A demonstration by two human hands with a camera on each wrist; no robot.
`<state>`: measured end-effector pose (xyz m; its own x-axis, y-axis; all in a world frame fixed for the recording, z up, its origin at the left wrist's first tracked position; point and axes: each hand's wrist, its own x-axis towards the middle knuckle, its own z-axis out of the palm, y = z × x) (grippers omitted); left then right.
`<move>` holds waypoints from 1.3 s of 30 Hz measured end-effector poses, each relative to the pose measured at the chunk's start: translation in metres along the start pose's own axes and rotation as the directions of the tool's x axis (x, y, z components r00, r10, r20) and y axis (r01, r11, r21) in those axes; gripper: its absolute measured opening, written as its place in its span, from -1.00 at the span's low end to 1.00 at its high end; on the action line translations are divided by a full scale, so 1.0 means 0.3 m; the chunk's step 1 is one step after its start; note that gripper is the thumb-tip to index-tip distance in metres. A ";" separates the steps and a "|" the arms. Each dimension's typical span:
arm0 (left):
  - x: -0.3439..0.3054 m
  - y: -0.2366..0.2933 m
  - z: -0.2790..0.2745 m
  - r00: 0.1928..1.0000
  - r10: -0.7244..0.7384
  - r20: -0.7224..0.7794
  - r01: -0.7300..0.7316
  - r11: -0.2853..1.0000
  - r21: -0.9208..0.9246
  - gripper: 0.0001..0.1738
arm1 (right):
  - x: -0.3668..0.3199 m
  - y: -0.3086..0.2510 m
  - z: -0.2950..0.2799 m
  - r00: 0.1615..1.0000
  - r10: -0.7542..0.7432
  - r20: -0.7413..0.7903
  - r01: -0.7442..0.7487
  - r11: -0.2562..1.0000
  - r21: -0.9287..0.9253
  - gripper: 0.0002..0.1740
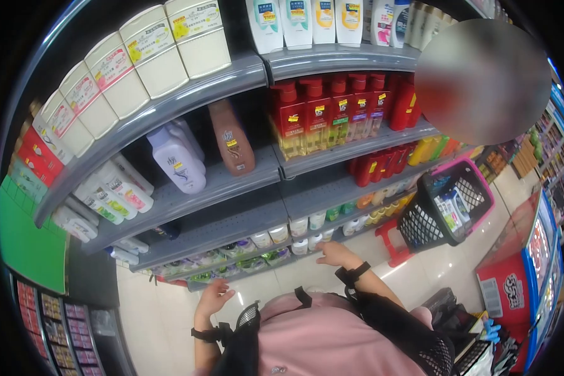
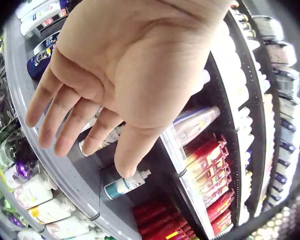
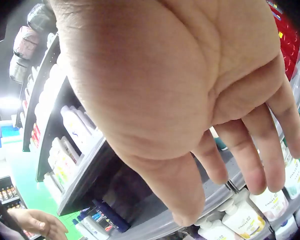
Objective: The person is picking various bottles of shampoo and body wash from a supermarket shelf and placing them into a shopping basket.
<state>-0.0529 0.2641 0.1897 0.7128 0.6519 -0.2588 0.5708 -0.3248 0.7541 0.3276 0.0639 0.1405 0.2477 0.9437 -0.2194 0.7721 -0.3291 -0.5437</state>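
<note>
In the head view the left hand [image 1: 214, 297] hangs in front of the lower shelves with relaxed fingers, holding nothing. The right hand [image 1: 338, 254] is held out near the white bottles [image 1: 299, 245] on the lowest shelves; no bottle is in it. The left wrist view shows the left palm [image 2: 125, 65] with fingers spread, and a white and teal bottle [image 2: 124, 185] on a shelf behind the thumb. In the right wrist view the right palm [image 3: 190, 85] is bare, its fingers extended above white pump bottles [image 3: 242, 220]. Whether the fingertips touch anything cannot be told.
Purple bottles [image 1: 178, 160], a brown bottle [image 1: 232, 141] and red pump bottles [image 1: 288, 119] stand on the middle shelf. A black basket [image 1: 423, 219] with pink trim, holding packages, is at the right on the floor. A red display box [image 1: 507, 288] stands at the far right.
</note>
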 end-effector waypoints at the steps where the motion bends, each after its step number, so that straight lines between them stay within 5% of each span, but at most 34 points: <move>1: 0.003 -0.026 0.002 0.999 0.022 0.048 -0.020 0.999 -0.034 -0.51 | -0.013 -0.021 0.005 1.000 0.015 -0.009 -0.015 1.000 0.000 -0.39; 10: 0.010 -0.120 -0.093 0.992 0.092 0.091 -0.095 0.995 0.022 -0.42 | -0.065 -0.174 0.055 0.984 0.176 0.026 -0.177 0.984 0.024 -0.42; 33: -0.207 -0.191 -0.069 0.999 -0.032 -0.036 0.029 0.996 -0.089 -0.44 | 0.062 -0.276 0.016 0.987 -0.159 0.021 0.160 0.987 -0.012 -0.35; 39: -0.182 -0.140 -0.042 0.999 -0.009 -0.052 0.005 0.998 -0.063 -0.45 | 0.065 -0.207 0.016 0.993 -0.111 0.044 0.110 0.993 0.035 -0.33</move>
<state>-0.1208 0.2507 0.1797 0.6857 0.6895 -0.2333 0.5479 -0.2779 0.7890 0.2815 0.1026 0.1661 0.1340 0.9720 -0.1930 0.7737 -0.2243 -0.5925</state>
